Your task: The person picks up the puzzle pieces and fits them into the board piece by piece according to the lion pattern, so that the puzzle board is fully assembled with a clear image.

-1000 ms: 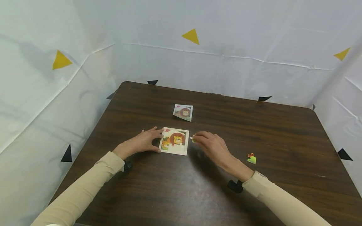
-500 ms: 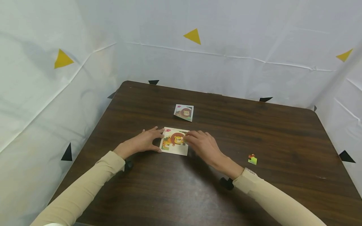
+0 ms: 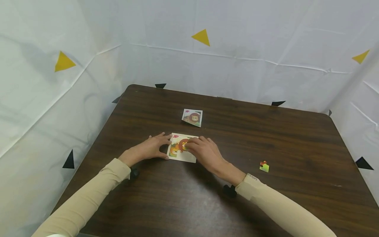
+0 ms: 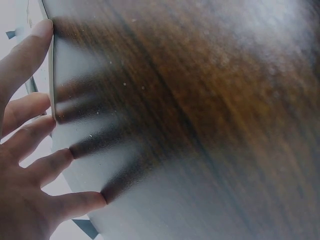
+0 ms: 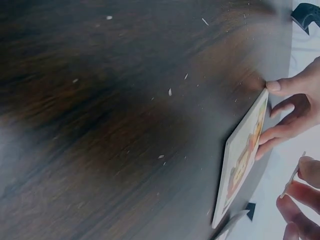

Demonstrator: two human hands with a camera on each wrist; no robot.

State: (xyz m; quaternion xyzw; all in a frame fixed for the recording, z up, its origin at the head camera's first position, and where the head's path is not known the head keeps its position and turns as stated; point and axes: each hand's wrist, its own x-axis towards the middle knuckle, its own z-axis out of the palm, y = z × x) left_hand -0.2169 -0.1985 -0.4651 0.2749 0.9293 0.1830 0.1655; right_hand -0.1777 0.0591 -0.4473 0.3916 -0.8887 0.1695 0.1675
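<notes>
A square lion puzzle board point(image 3: 185, 158) lies on the table, part of its lion picture filled in and its lower right area bare and pale. My left hand point(image 3: 149, 148) has its fingers spread, with thumb and fingertips against the board's left edge; the left wrist view shows these fingertips point(image 4: 47, 27) along that edge. My right hand point(image 3: 207, 154) is over the right side of the board, covering part of the lion's face. Between thumb and fingers it pinches a thin puzzle piece point(image 5: 292, 175), seen edge-on in the right wrist view and raised above the board.
Another puzzle piece point(image 3: 264, 166), green with a red part, lies to the right on the dark wooden table point(image 3: 296, 144). Beyond the board is a small lion picture card point(image 3: 192, 118) with a lifted corner. White sheeting point(image 3: 237, 39) hangs behind the table.
My right hand has moved left with the pinched puzzle piece, from beside the board's right edge to above the board. My left hand has stayed at the left edge.
</notes>
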